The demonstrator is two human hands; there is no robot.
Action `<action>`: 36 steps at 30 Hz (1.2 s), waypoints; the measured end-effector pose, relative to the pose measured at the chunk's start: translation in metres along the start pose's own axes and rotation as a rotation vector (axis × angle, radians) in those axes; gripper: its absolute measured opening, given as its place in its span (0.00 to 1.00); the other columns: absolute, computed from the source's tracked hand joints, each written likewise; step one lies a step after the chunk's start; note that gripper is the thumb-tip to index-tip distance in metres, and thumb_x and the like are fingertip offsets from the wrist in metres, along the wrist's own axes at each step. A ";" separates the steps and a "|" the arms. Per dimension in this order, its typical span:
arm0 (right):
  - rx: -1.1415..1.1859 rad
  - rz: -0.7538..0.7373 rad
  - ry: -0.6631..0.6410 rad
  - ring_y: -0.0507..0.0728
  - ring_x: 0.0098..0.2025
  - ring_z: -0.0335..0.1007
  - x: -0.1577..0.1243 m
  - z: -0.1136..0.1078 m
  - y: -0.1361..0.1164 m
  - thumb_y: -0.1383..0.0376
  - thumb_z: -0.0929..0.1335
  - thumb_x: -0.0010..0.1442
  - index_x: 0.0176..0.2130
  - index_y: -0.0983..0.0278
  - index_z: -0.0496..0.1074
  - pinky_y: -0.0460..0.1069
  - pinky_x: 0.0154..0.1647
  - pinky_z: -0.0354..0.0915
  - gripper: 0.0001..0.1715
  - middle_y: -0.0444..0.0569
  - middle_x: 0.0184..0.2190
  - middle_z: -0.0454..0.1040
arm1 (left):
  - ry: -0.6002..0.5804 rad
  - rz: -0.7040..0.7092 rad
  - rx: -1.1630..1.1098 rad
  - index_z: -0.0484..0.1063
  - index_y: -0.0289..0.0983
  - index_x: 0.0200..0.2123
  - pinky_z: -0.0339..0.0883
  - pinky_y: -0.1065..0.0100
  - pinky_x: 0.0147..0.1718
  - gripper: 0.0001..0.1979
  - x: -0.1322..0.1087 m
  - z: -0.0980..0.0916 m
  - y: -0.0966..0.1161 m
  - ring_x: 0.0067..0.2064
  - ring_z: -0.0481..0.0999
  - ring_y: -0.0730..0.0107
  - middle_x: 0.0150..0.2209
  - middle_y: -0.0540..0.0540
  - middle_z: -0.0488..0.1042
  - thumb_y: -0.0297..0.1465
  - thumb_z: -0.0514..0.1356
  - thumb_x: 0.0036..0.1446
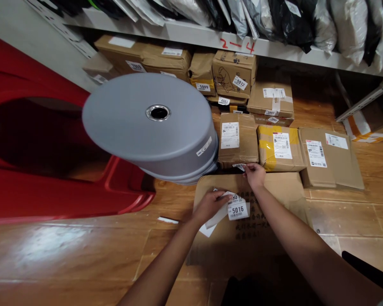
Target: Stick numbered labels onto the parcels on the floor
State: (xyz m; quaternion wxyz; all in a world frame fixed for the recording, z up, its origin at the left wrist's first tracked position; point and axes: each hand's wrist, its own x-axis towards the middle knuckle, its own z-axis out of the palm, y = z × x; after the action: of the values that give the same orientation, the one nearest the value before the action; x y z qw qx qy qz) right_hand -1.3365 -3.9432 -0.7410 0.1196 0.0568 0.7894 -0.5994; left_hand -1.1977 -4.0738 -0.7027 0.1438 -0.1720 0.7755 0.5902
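My left hand (212, 207) is closed on a strip of number labels (238, 210), the lower one reading 5016. The strip's white backing hangs beneath the hand, over a flat cardboard piece (274, 191) with printed characters. My right hand (254, 175) pinches a small white sticker (239, 166) at the lower front edge of a brown carton (246, 138). That sticker lies against the carton, its number partly covered by my fingers. To the right of this carton sits a yellow-taped box (281, 148) with a shipping label on top.
A grey oval lidded bin (124, 114) and a red plastic object (67, 191) stand at left. A flatter carton (332, 159) lies at right. Several numbered boxes (234, 76) sit under a white shelf (204, 36) marked 2-4, which holds bagged parcels (293, 25).
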 end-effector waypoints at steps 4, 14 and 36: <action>0.004 -0.001 -0.003 0.55 0.19 0.71 0.000 0.000 0.000 0.56 0.70 0.49 0.25 0.63 0.73 0.47 0.21 0.65 0.12 0.45 0.19 0.76 | -0.006 -0.005 0.007 0.79 0.39 0.28 0.61 0.69 0.29 0.16 0.001 0.000 -0.002 0.28 0.70 0.68 0.26 0.50 0.78 0.44 0.58 0.50; 0.045 -0.013 0.018 0.54 0.18 0.70 -0.001 0.001 0.001 0.56 0.70 0.48 0.25 0.63 0.72 0.47 0.20 0.65 0.13 0.45 0.20 0.76 | -0.013 -0.001 0.022 0.79 0.39 0.30 0.61 0.69 0.29 0.17 0.003 0.001 -0.007 0.29 0.70 0.68 0.27 0.50 0.78 0.45 0.57 0.50; -0.299 -0.443 -0.185 0.61 0.44 0.74 -0.025 0.005 -0.028 0.62 0.70 0.54 0.36 0.61 0.77 0.56 0.50 0.68 0.08 0.54 0.39 0.79 | 0.044 0.010 -0.008 0.75 0.39 0.23 0.62 0.68 0.32 0.15 -0.003 -0.005 -0.001 0.30 0.71 0.65 0.24 0.49 0.76 0.44 0.59 0.48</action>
State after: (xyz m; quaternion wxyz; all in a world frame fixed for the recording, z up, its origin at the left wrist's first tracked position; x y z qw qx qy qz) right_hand -1.3185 -3.9541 -0.7102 0.0642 -0.1906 0.8478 -0.4907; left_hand -1.1950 -4.0788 -0.7008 0.1229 -0.1817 0.7768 0.5903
